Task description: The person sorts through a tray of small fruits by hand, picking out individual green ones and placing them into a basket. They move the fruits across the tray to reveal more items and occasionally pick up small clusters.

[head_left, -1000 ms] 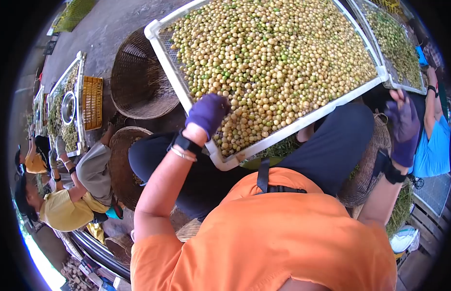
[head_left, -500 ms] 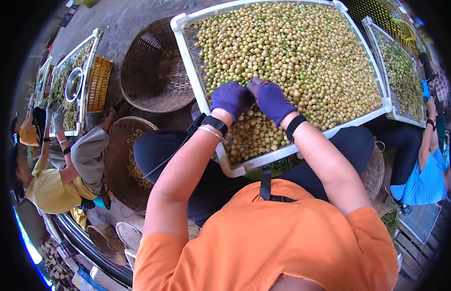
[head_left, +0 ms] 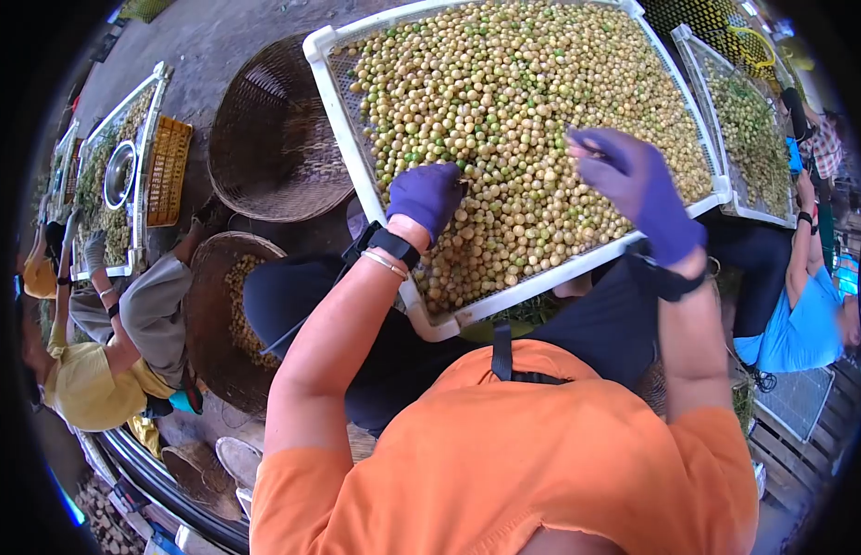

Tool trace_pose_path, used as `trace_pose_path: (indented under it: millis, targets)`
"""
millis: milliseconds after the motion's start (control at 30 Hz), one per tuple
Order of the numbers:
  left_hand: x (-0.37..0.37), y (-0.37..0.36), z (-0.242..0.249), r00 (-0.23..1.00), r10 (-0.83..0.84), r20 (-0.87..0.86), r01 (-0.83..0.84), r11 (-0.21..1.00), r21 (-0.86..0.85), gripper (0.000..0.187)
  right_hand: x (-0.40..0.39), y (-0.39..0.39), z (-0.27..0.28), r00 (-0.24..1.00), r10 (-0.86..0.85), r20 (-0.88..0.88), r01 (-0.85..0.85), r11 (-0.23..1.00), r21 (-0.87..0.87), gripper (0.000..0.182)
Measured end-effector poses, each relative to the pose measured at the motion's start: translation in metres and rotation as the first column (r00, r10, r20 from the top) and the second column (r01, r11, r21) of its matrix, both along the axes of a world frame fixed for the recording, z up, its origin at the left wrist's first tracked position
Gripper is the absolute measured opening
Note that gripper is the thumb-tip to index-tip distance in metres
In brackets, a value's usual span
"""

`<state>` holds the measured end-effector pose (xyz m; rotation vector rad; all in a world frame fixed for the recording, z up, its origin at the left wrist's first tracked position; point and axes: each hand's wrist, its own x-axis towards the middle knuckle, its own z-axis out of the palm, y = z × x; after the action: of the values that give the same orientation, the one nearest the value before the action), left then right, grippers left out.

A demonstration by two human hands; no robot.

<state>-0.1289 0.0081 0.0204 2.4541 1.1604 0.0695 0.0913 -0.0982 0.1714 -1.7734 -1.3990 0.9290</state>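
Small round tan and green fruits point(head_left: 532, 102) cover the mesh of a white-framed tray point(head_left: 356, 148) in front of me. My left hand point(head_left: 427, 199), in a purple glove, rests low over the fruits at the tray's near left. Its fingers are curled, and whatever they hold is hidden. Above the right part of the fruits is my right hand point(head_left: 634, 180), also in a purple glove and smeared by motion. Its fingers are bent toward the left; I cannot make out whether anything is between them.
A dark wicker basket point(head_left: 254, 139) stands left of the tray, and another basket point(head_left: 208, 324) with fruits sits nearer me. People in yellow point(head_left: 97, 379) and blue point(head_left: 796, 324) sit at either side by other trays point(head_left: 125, 208). An orange crate point(head_left: 168, 171) is at the left.
My hands were together over the fruits. My right hand has moved away to the right and up, while my left stays near the same spot. The view has shifted slightly.
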Motion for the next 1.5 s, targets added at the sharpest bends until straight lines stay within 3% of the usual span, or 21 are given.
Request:
trace_pose_path:
  millis: [133, 267, 333, 433, 467, 500, 533, 567, 667, 700, 733, 767, 833, 867, 933, 1067, 1133, 1233, 1267, 1333, 1500]
  targets:
    - [-0.002, 0.006, -0.004, 0.994, -0.018, 0.112, 0.013, 0.999, 0.050, 0.022, 0.028, -0.056, 0.107, 0.952, 0.008, 0.305, 0.017, 0.997, -0.081, 0.040]
    - [-0.004, 0.011, 0.011, 0.967, 0.138, 0.216, -0.109, 0.984, -0.143, 0.022, 0.079, -0.115, 0.202, 0.909, -0.258, 0.326, 0.338, 0.915, -0.219, 0.043]
    - [-0.006, 0.011, 0.011, 0.969, 0.148, 0.196, -0.104, 0.971, -0.217, 0.025, 0.109, -0.138, 0.236, 0.823, -0.329, 0.464, 0.424, 0.899, -0.114, 0.041]
    - [-0.010, 0.012, 0.001, 0.977, 0.131, 0.168, -0.079, 0.954, -0.288, 0.026, 0.092, -0.118, 0.253, 0.785, -0.372, 0.495, 0.335, 0.927, 0.165, 0.036]
    - [-0.013, 0.013, -0.002, 0.977, 0.132, 0.164, -0.081, 0.954, -0.289, 0.026, 0.046, -0.086, 0.244, 0.804, -0.391, 0.448, 0.271, 0.912, 0.309, 0.034]
    - [-0.016, 0.013, -0.005, 0.978, 0.135, 0.159, -0.084, 0.953, -0.291, 0.025, 0.030, -0.068, 0.236, 0.769, -0.501, 0.396, 0.375, 0.856, 0.355, 0.031]
    - [-0.019, 0.012, -0.008, 0.979, 0.135, 0.152, -0.085, 0.952, -0.294, 0.025, 0.027, -0.057, 0.220, 0.704, -0.330, 0.629, 0.136, 0.932, 0.336, 0.030]
    - [-0.023, 0.014, -0.014, 0.970, 0.160, 0.186, -0.095, 0.943, -0.319, 0.025, 0.022, -0.041, 0.207, 0.716, -0.236, 0.657, 0.031, 0.951, 0.308, 0.029]
    - [-0.036, 0.016, -0.007, 0.943, 0.199, 0.267, -0.129, 0.957, -0.258, 0.026, 0.006, 0.034, 0.119, 0.932, 0.114, 0.345, -0.164, 0.980, 0.117, 0.024]
    - [-0.040, 0.019, 0.003, 0.921, 0.274, 0.278, -0.183, 0.932, -0.314, 0.028, -0.001, 0.058, 0.075, 0.996, 0.080, 0.048, -0.074, 0.990, -0.117, 0.022]
    - [-0.046, 0.022, 0.009, 0.908, 0.299, 0.295, -0.210, 0.931, -0.298, 0.030, -0.014, 0.077, 0.034, 0.976, 0.191, 0.106, -0.173, 0.972, -0.159, 0.019]
    - [-0.053, 0.026, 0.011, 0.886, 0.358, 0.294, -0.265, 0.912, -0.314, 0.030, -0.017, 0.086, -0.014, 0.891, 0.301, 0.340, -0.282, 0.954, -0.104, 0.019]
    - [-0.069, 0.034, 0.018, 0.847, 0.455, 0.276, -0.372, 0.877, -0.305, 0.029, -0.033, 0.090, -0.073, 0.692, 0.409, 0.595, -0.298, 0.912, -0.281, 0.017]
    - [-0.077, 0.039, 0.020, 0.826, 0.483, 0.293, -0.378, 0.858, -0.348, 0.026, -0.027, 0.087, -0.112, 0.596, 0.414, 0.687, -0.340, 0.906, -0.251, 0.016]
    - [-0.092, 0.043, 0.041, 0.832, 0.521, 0.193, -0.427, 0.822, -0.377, 0.025, -0.023, 0.075, -0.150, 0.596, 0.414, 0.688, -0.340, 0.906, -0.250, 0.017]
    - [-0.111, 0.053, 0.066, 0.887, 0.419, -0.193, -0.455, 0.865, -0.213, 0.027, -0.045, 0.053, -0.159, 0.725, 0.308, 0.616, -0.392, 0.920, 0.001, 0.016]
    - [-0.122, 0.064, 0.043, 0.886, 0.318, -0.337, -0.385, 0.910, -0.152, 0.027, -0.058, 0.051, -0.155, 0.734, 0.337, 0.589, -0.415, 0.910, -0.003, 0.016]
    - [-0.135, 0.070, 0.003, 0.798, 0.109, -0.593, -0.295, 0.929, -0.226, 0.033, -0.062, 0.045, -0.154, 0.498, 0.570, 0.654, -0.589, 0.776, -0.228, 0.018]
    - [-0.138, 0.069, -0.004, 0.759, 0.046, -0.650, -0.283, 0.922, -0.265, 0.035, -0.061, 0.043, -0.148, 0.545, 0.607, 0.579, -0.603, 0.763, -0.232, 0.018]
    - [-0.144, 0.049, -0.011, 0.815, 0.072, -0.574, -0.178, 0.975, -0.131, 0.031, -0.057, 0.037, -0.131, 0.625, 0.668, 0.404, -0.632, 0.737, -0.242, 0.018]
    - [-0.122, 0.055, 0.018, 0.740, 0.170, -0.650, -0.247, 0.969, -0.029, 0.030, -0.091, 0.065, -0.150, 0.587, 0.403, 0.702, -0.487, 0.869, -0.091, 0.009]
